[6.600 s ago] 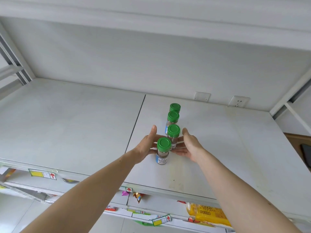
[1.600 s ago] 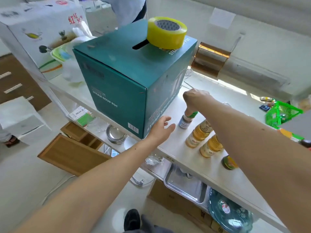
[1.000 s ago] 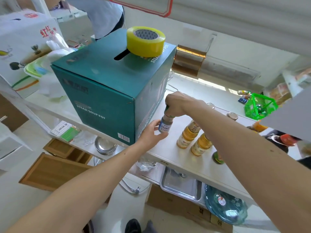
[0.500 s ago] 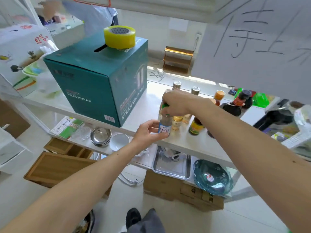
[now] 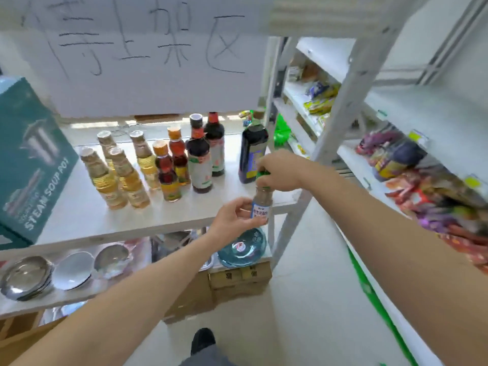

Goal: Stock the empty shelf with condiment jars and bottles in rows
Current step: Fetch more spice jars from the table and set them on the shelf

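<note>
Supply shelf sits in front of you w/ a handwritten paper sign hanging above it; the teal soup-pot box has slid to the far left of view vs. a sec ago, when it filled the centre. So you've swung right, away from the box, toward the snack racks on your right.

The pepper jar is off the shelf now & in the air just past its front edge. A moment back it stood on the board next to the yellow oil bottles. Your right hand has its grip curled over the green cap from above; your left hand wraps fingers & thumb round the labelled body lower down. Both grips closed on the same jar, jar upright.

What it means, IMO: pick-up's done, you're in the carry leg back to the empty shelf, which isn't in view here. Oil, red-oil & dark sauce bottles stand unstocked, so plenty of trips left.
</note>
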